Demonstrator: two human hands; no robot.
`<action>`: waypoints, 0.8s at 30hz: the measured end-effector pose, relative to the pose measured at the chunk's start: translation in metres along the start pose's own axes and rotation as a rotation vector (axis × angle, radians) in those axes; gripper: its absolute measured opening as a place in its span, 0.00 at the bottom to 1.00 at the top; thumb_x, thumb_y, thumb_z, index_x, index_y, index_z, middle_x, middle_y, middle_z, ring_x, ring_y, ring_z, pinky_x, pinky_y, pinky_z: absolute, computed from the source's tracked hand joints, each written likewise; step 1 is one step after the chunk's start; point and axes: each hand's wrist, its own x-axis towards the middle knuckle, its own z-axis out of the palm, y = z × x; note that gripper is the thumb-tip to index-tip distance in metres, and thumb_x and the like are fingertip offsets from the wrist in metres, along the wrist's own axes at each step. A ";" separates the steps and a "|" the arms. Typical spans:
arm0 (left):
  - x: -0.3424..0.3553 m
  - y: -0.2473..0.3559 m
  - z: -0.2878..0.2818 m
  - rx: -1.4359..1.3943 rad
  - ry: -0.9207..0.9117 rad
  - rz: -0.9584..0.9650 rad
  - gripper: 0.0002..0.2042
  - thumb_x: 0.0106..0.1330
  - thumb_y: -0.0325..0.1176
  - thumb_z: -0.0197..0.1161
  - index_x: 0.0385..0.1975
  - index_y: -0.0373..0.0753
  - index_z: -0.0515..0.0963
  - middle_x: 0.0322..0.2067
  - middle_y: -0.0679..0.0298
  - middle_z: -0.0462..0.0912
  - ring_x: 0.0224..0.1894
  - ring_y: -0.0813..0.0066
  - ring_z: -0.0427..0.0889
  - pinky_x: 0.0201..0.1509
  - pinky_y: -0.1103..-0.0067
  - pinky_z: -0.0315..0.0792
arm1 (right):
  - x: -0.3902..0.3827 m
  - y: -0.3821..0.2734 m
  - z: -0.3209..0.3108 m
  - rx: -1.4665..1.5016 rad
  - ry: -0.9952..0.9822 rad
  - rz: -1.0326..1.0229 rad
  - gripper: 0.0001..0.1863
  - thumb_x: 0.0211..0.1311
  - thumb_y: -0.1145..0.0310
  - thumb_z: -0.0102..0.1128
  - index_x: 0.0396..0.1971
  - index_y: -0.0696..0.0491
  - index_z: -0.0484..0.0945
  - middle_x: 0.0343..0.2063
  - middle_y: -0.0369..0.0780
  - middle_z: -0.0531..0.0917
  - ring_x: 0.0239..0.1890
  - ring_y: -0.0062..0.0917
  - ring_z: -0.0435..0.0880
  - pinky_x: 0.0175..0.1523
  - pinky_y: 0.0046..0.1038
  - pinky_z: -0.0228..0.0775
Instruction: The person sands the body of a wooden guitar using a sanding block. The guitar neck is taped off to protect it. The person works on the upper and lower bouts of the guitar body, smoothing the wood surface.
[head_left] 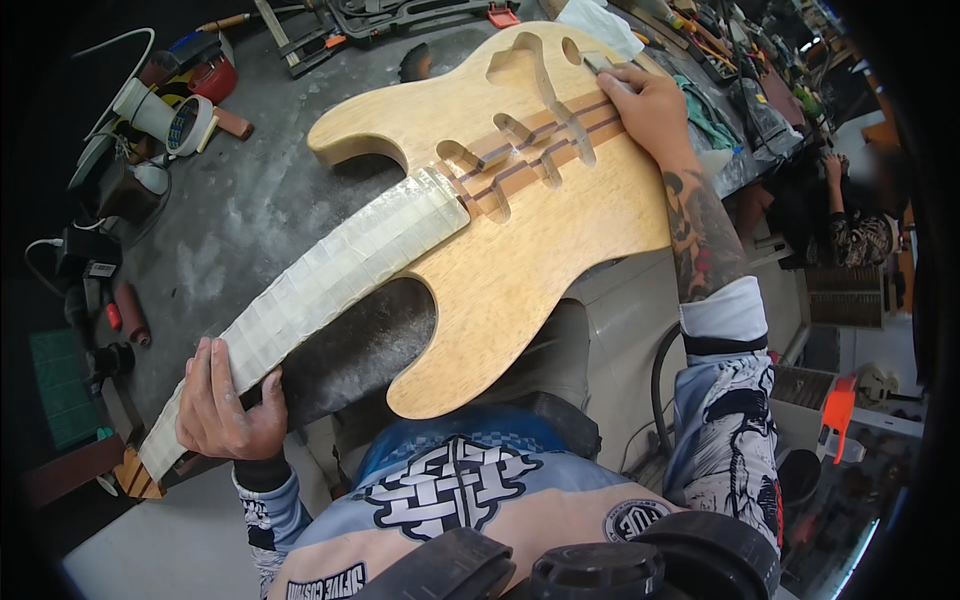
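Nearest you, black gear sits before your printed shirt. Your left hand is spread: its fingers lie fairly straight over the taped neck, and the thumb stands wide of them on your side. From there the neck slants up and right to the pale wooden body, which lies face up on the dusty grey bench, its near horn out past the front edge. Dark stripes and several routed pockets run through its middle. Your right hand is drawn in narrow, holding a small grey block at the body's far right part, just beside an oval hole. Farther off lie a white roll at left, a clamp and, at right, a green cloth.
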 end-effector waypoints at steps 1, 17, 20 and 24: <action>-0.001 0.000 0.000 -0.003 0.003 0.000 0.30 0.69 0.64 0.52 0.51 0.42 0.83 0.48 0.66 0.86 0.51 0.66 0.82 0.58 0.74 0.63 | -0.005 0.010 0.008 -0.012 0.060 -0.209 0.15 0.60 0.58 0.67 0.42 0.50 0.88 0.37 0.44 0.88 0.37 0.31 0.87 0.45 0.32 0.77; -0.003 -0.001 -0.001 0.000 0.005 0.002 0.30 0.69 0.64 0.53 0.51 0.42 0.83 0.47 0.65 0.86 0.51 0.65 0.83 0.58 0.73 0.63 | -0.012 0.001 0.030 -0.138 0.206 -0.707 0.15 0.60 0.59 0.64 0.38 0.54 0.88 0.24 0.44 0.87 0.22 0.30 0.85 0.33 0.30 0.77; 0.000 0.000 0.000 0.010 0.010 -0.003 0.31 0.69 0.64 0.53 0.51 0.42 0.83 0.47 0.65 0.86 0.51 0.65 0.83 0.58 0.74 0.63 | 0.000 -0.007 0.013 -0.100 0.079 -0.197 0.15 0.60 0.59 0.65 0.39 0.53 0.88 0.24 0.43 0.87 0.22 0.30 0.85 0.33 0.31 0.76; -0.002 0.000 -0.001 0.008 -0.005 0.004 0.31 0.69 0.65 0.51 0.51 0.42 0.83 0.48 0.65 0.86 0.51 0.65 0.83 0.58 0.74 0.63 | -0.010 0.005 0.017 -0.090 0.086 -0.447 0.15 0.62 0.57 0.64 0.41 0.51 0.88 0.22 0.41 0.87 0.21 0.30 0.83 0.30 0.32 0.74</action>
